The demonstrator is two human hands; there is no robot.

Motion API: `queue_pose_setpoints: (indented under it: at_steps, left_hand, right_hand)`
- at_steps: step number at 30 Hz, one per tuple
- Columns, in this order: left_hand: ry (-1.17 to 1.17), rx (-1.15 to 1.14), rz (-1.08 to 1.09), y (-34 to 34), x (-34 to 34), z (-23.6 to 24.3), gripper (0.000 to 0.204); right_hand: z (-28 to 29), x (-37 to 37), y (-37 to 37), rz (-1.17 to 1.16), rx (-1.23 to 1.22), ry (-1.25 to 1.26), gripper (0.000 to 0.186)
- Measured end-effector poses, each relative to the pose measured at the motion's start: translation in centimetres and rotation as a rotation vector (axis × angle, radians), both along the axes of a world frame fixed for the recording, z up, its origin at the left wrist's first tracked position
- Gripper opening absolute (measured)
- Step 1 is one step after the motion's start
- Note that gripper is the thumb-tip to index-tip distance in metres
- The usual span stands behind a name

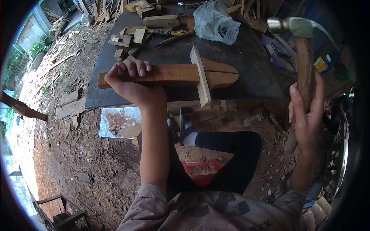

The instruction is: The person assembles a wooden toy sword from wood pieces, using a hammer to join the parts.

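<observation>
Gripping with the left hand (133, 82) the long bar of a brown wooden workpiece (173, 73), near its left end, with fingers curled over the far side and thumb side toward the body. Lying along the near part of the dark worktop (258, 73), flaring at the right into a rounded end marked by a dark slit. Crossed just before the flare by a pale flat wooden strip (201, 77), slanting past the near edge in this view; impossible to tell whether laid over the bar or slotted around it.

Holding in the right hand (306, 111) a claw hammer (304, 50), closed around the lower handle, to the right of the workpiece and well apart from it, with head uppermost, striking face to the left and claw to the right.

Farther back on the worktop, seeing a clear plastic bag (216, 23), a yellow-and-black-handled tool (163, 32), a rounded wooden block (162, 21) and small wood offcuts. Below, between the legs, seeing a red basin (189, 168) with wood scraps inside, on ground (104, 165) strewn with chips.
</observation>
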State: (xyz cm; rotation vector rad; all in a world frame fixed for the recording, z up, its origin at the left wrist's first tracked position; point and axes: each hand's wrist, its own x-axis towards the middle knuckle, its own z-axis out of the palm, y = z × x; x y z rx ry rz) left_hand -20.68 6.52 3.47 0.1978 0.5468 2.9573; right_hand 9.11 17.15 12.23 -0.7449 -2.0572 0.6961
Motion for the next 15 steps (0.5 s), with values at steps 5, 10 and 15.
queue_pose_setpoints:
  at_steps: [5, 10, 15]
  left_hand:
    - [0.003, 0.009, -0.024, 0.1, 0.0, -0.1, 0.024]
    - [-0.025, -0.009, 0.005, -0.1, 0.2, 0.2, 0.024]
    - [-0.008, -0.023, 0.013, -0.1, 0.1, 0.0, 0.025]
  right_hand:
    - [0.6, -0.3, 0.1, 0.04, 0.04, 0.136, 0.054]
    - [-0.8, 0.5, 1.1, 0.06, 0.064, -0.452, 0.057]
    - [-0.4, 0.7, 1.7, 0.055, 0.037, -0.509, 0.056]
